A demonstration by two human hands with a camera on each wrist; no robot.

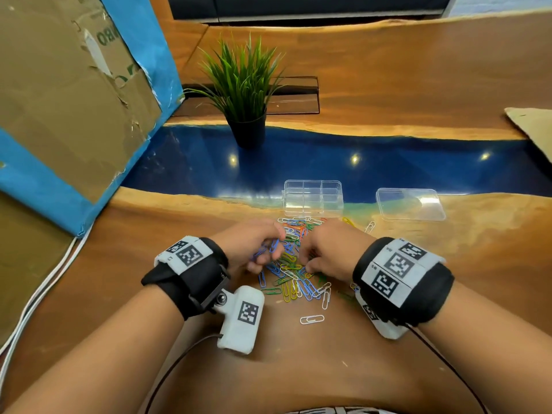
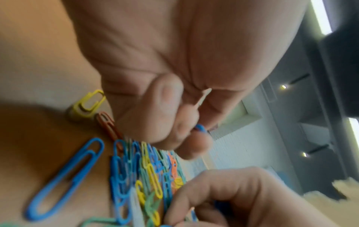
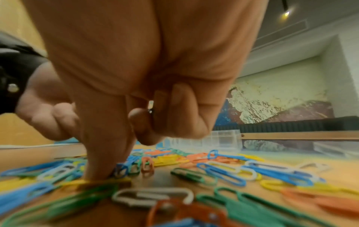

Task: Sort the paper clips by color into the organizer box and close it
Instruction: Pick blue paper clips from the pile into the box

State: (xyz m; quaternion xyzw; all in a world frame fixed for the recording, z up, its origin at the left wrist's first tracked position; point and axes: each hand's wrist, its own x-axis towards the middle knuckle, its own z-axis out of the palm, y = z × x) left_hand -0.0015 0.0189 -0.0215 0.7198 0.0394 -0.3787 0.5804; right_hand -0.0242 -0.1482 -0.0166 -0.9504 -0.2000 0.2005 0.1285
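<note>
A mixed pile of coloured paper clips (image 1: 294, 264) lies on the wooden table between my hands. My left hand (image 1: 264, 249) is curled at the pile's left edge and pinches blue paper clips (image 2: 201, 128) between thumb and fingers. My right hand (image 1: 309, 259) is curled over the pile's right side. One digit (image 3: 103, 161) presses down among the clips, and the rest fold into the palm, where a small clip end (image 3: 150, 109) shows. The clear organizer box (image 1: 312, 198) stands open just beyond the pile, with nothing in its compartments. Its lid (image 1: 410, 204) lies apart to the right.
A potted plant (image 1: 245, 94) stands on the blue resin strip behind the box. A cardboard box with blue wrap (image 1: 68, 100) fills the left side, with white cables (image 1: 38, 297) below it. Stray clips (image 1: 312, 319) lie nearer to me. A cardboard sheet (image 1: 534, 127) is far right.
</note>
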